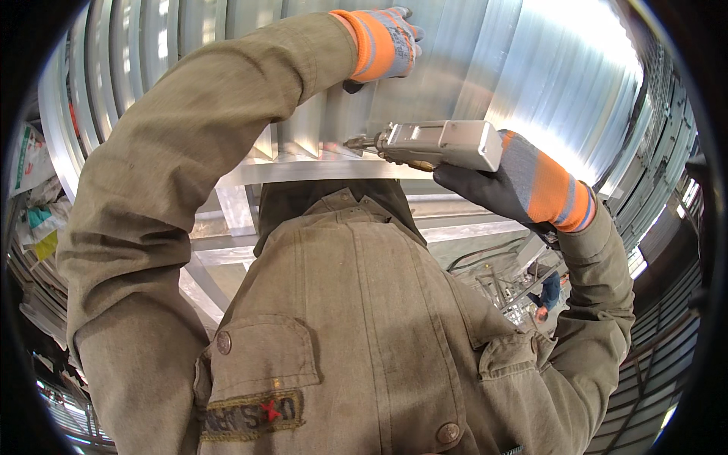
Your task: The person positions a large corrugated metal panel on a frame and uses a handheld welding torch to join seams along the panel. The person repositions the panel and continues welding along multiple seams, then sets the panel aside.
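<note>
The left hand (383, 42) lies flat, fingers spread, on the ribbed metal sheet (455, 68); the right hand (504, 182) grips a grey power tool (436, 144), its tip at the seam below the left hand. Fastening looks underway; next calls for steady, square pressure.

White-green sacks (34, 189) far left

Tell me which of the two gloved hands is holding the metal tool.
The right hand grips the silvery handheld tool, nozzle pointing left toward the ribbed metal panel. The left hand holds no tool; it rests higher up on that panel.
</note>
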### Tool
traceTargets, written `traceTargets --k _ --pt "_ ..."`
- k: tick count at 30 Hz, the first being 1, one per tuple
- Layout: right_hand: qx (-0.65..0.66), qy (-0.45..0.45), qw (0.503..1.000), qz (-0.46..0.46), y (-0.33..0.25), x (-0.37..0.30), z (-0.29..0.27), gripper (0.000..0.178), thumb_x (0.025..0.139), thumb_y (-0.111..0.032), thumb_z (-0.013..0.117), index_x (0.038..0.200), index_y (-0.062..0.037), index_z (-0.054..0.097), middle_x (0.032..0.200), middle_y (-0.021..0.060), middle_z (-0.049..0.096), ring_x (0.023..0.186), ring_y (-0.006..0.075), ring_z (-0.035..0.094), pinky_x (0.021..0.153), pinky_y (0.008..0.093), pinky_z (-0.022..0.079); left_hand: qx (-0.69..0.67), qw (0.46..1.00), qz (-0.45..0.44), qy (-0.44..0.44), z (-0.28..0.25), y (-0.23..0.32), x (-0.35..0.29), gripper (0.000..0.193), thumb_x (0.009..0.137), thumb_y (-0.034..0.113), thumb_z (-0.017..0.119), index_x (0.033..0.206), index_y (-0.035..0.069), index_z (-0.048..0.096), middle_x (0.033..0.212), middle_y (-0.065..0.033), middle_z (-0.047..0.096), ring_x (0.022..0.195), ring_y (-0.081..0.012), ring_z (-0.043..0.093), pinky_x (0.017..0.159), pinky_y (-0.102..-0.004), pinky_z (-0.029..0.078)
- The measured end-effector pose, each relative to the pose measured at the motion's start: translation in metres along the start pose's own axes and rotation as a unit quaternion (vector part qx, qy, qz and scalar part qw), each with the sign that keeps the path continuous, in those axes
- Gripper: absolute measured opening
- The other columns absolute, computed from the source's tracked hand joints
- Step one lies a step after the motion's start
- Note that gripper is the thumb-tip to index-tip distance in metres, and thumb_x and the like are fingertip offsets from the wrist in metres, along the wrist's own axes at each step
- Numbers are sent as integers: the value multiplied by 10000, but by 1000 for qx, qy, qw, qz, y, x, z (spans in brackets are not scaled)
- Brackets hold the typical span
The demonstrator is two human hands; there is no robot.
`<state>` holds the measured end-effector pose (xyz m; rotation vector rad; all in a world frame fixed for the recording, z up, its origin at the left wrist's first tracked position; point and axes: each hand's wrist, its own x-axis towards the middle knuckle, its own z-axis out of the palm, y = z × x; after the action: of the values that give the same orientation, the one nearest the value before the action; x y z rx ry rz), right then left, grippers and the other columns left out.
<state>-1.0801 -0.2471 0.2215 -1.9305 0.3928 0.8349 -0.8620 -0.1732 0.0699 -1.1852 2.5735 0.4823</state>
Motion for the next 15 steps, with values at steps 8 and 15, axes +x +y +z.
traceTargets --k 8,15 --pt "3 -47 999 9 -13 2 -23 342 1095 -301 785 1346 -70 771 954 147 817 785 259 756 727 402 593 -22 999 -25 17 -38 -5 10 355 722 260 981 1058 188 894 1241 -43 801 1312 -274 683 1143 -556 496" --pt "10 -71 997 29 -15 4 -32 385 1111 -423 719 1386 -160 781 952 163 816 821 345 758 780 439 593 -29 999 -20 -11 -50 -8 14 384 727 244 980 1098 196 893 1294 -36 802 1334 -280 686 1151 -551 496"
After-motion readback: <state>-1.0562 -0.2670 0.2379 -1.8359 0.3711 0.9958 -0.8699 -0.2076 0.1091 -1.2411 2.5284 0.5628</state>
